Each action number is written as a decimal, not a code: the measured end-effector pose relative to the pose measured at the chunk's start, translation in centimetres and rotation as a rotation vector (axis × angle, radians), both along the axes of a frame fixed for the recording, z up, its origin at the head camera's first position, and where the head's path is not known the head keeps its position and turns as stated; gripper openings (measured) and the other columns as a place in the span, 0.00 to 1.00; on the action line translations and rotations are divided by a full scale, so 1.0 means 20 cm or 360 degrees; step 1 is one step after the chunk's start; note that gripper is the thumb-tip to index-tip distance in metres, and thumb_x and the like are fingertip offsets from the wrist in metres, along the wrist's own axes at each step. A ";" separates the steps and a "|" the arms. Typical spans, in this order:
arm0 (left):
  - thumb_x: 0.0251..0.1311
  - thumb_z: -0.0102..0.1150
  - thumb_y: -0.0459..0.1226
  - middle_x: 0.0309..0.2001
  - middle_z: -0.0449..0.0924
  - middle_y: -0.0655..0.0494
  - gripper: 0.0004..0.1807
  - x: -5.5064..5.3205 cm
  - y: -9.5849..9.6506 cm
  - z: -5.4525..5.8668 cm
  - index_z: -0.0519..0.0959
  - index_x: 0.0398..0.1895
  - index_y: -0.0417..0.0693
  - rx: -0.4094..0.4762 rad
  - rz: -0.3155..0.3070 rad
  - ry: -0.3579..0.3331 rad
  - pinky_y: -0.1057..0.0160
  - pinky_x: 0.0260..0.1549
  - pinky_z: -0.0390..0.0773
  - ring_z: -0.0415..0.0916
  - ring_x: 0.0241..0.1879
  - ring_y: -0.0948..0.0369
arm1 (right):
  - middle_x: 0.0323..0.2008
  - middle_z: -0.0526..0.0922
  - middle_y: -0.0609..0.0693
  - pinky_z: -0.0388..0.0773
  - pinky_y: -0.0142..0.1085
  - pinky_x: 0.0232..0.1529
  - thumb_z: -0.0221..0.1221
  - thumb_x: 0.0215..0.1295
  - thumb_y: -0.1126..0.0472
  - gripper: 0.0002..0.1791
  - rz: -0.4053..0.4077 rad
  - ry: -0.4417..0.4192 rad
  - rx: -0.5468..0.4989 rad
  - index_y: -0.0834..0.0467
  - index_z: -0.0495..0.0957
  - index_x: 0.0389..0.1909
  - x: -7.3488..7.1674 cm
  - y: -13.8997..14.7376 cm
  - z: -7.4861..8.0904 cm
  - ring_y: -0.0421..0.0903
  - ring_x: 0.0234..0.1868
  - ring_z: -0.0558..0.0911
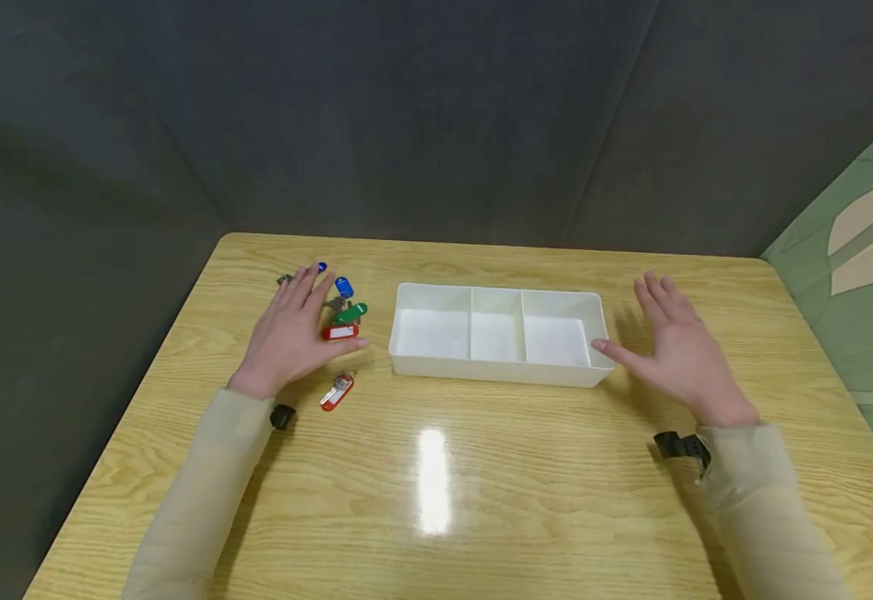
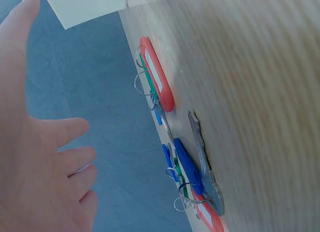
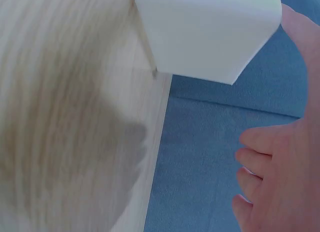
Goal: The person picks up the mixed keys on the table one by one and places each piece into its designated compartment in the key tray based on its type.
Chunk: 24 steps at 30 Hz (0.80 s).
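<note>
My left hand [image 1: 286,333] hovers with straight fingers over several keys with coloured tags, holding nothing. Beside it lie a green key tag [image 1: 350,314], a red key tag [image 1: 341,332] and a blue key tag [image 1: 344,287]. Nearer to me is another red-tagged key [image 1: 336,392]. In the left wrist view a blue tag [image 2: 189,167] with its key [image 2: 204,157] lies below the palm. At the right end of a white three-compartment tray [image 1: 496,372], my right hand [image 1: 684,358] is spread, its thumb overlapping the rim in the head view.
The wooden table [image 1: 526,483] carries the tray near its far side. A dark grey partition [image 1: 421,125] rises behind and at the left. A green patterned panel [image 1: 871,275] stands at the right. Black straps [image 1: 680,445] sit at both wrists.
</note>
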<state>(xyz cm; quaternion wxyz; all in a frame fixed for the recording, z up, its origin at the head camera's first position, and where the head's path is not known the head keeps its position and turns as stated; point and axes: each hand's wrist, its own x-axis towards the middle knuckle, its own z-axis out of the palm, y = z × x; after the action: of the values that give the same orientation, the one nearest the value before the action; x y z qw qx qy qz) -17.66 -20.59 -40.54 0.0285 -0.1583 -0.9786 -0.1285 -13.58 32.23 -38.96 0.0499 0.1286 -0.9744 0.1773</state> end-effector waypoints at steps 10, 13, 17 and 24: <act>0.51 0.55 0.78 0.80 0.45 0.42 0.65 0.06 0.00 0.00 0.53 0.81 0.43 0.0063 0.0001 0.0030 0.46 0.75 0.43 0.40 0.79 0.46 | 0.80 0.45 0.63 0.38 0.50 0.77 0.62 0.64 0.33 0.59 0.0054 0.0021 0.0026 0.67 0.46 0.80 0.03 -0.07 -0.02 0.59 0.80 0.42; 0.51 0.54 0.78 0.81 0.43 0.43 0.66 0.07 0.00 -0.01 0.52 0.81 0.43 0.0068 0.0007 0.0005 0.47 0.75 0.42 0.39 0.79 0.46 | 0.80 0.45 0.63 0.38 0.50 0.77 0.63 0.64 0.33 0.60 0.0069 0.0018 0.0026 0.67 0.47 0.79 0.04 -0.09 -0.02 0.58 0.80 0.42; 0.51 0.54 0.78 0.81 0.44 0.42 0.65 0.09 -0.01 -0.02 0.53 0.81 0.42 0.0067 0.0008 0.0008 0.46 0.75 0.44 0.40 0.79 0.46 | 0.80 0.45 0.62 0.38 0.49 0.77 0.62 0.64 0.32 0.60 0.0079 0.0015 0.0047 0.67 0.46 0.80 0.05 -0.11 -0.02 0.58 0.80 0.42; 0.50 0.56 0.78 0.79 0.48 0.40 0.67 0.11 -0.04 -0.02 0.54 0.80 0.41 0.0124 0.0066 -0.0034 0.42 0.73 0.49 0.43 0.78 0.44 | 0.79 0.47 0.64 0.39 0.50 0.77 0.63 0.63 0.33 0.60 0.0093 0.0036 0.0043 0.67 0.48 0.79 0.06 -0.13 -0.04 0.59 0.80 0.43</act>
<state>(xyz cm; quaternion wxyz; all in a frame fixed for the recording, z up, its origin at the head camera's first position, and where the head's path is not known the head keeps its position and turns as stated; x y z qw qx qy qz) -15.55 -21.43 -41.02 0.0267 -0.1353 -0.9762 -0.1675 -12.36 29.64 -39.73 0.0539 0.1598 -0.9719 0.1642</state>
